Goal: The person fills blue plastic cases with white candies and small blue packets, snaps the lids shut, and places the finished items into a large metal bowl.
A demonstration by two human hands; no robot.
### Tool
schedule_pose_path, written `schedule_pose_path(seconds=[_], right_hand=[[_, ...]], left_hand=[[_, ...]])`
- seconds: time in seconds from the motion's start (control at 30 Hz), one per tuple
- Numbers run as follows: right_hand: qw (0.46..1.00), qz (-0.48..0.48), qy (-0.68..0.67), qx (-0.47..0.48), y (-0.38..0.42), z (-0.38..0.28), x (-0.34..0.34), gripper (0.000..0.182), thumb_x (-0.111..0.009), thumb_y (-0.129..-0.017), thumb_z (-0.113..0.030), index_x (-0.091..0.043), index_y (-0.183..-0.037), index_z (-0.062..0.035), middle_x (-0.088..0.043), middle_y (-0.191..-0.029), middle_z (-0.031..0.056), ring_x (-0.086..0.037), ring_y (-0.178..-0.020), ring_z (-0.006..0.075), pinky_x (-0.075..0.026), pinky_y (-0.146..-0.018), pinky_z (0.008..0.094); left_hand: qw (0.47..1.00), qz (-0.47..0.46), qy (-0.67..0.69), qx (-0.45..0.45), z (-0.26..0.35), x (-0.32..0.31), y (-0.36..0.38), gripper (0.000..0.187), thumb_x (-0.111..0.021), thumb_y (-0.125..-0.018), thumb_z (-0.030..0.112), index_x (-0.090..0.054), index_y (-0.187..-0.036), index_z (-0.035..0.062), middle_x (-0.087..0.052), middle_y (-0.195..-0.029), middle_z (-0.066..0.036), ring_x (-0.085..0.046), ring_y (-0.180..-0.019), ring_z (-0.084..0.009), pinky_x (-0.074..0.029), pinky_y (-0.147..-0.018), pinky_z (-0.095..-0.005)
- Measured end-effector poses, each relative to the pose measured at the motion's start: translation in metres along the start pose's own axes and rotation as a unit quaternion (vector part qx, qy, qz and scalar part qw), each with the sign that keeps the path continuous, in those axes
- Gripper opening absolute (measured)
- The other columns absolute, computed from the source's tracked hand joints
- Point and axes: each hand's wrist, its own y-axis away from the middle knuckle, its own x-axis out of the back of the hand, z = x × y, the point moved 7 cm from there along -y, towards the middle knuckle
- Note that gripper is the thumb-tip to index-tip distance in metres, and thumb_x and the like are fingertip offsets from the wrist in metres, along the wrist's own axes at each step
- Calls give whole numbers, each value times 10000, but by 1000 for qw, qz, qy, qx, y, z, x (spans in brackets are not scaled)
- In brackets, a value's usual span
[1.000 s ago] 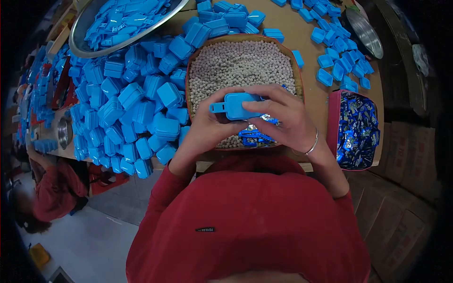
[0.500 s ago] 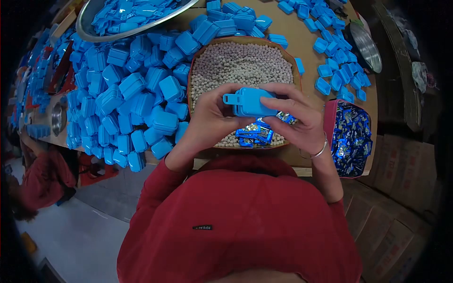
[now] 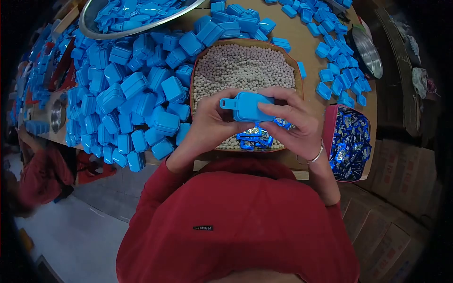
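Between my two hands is a small blue plastic case (image 3: 246, 107) with a slotted tab sticking out on its left. My left hand (image 3: 207, 125) grips its left end, thumb below and fingers behind. The right hand (image 3: 298, 125), with a bracelet at the wrist, closes on the right end, its fingers on the top face. Beneath them is a tray of small pale round pellets (image 3: 240, 61). Shiny blue printed packets (image 3: 255, 137) lie on the pellets near the tray's front edge, partly hidden by my hands. What the case contains does not show.
A large heap of blue cases (image 3: 137, 94) lies to the left. A metal bowl (image 3: 141, 29) of blue pieces stands behind it. Open blue cups (image 3: 337, 70) are scattered at the right, by a bin of blue packets (image 3: 349, 141). Another person (image 3: 45, 170) is at far left.
The case and both hands stay in nearly the same place and grip. The whole view has shifted slightly. At far left the other person has moved a little.
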Motion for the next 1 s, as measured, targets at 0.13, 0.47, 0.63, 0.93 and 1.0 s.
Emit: schedule_pose_path(seconds=[0.13, 0.47, 0.63, 0.93, 1.0], right_hand=[[1000, -8, 2, 11, -1, -2, 3, 382, -741, -701, -1, -657, -1069, -62, -585, -1137, 148, -610, -937, 266, -516, -780, 338], [997, -17, 60, 55, -5, -13, 6, 399, -751, -681, -13, -659, -1065, -69, -592, -1129, 140, -612, -942, 284, -515, -755, 354], [982, -8, 151, 116, 0, -36, 4, 387, -761, -653, -19, -677, -1026, -76, -599, -1127, 143, -611, -972, 301, -526, -768, 365], [974, -20, 168, 153, 4, -47, 6, 411, -733, -631, -28, -676, -1035, -75, -569, -1191, 137, -597, -1008, 312, -544, -814, 376], [971, -31, 175, 158, 2, -48, 6, 403, -722, -643, -42, -673, -1041, -73, -567, -1195, 137, -593, -1018, 311, -543, -823, 379]], left_hand=[[1000, 2, -16, -3, 2, -1, -1, 485, -762, -713, -32, -563, -1154, 4, -640, -1025, -54, -614, -941, -118, -529, -811, -279], [998, 3, -58, -24, 18, -3, 1, 504, -746, -707, -54, -555, -1169, 15, -618, -1039, -68, -601, -974, -134, -514, -833, -287], [994, -81, -51, -56, 44, -10, 11, 580, -742, -725, -12, -492, -1248, 21, -554, -1166, -87, -543, -1083, -147, -455, -920, -309], [997, -52, 57, -13, 44, -17, 19, 582, -758, -768, 67, -465, -1267, 4, -555, -1141, -77, -563, -1036, -136, -486, -875, -291], [997, -44, 62, -11, 46, -17, 18, 572, -751, -772, 55, -467, -1266, -1, -558, -1142, -80, -567, -1029, -135, -489, -870, -287]])
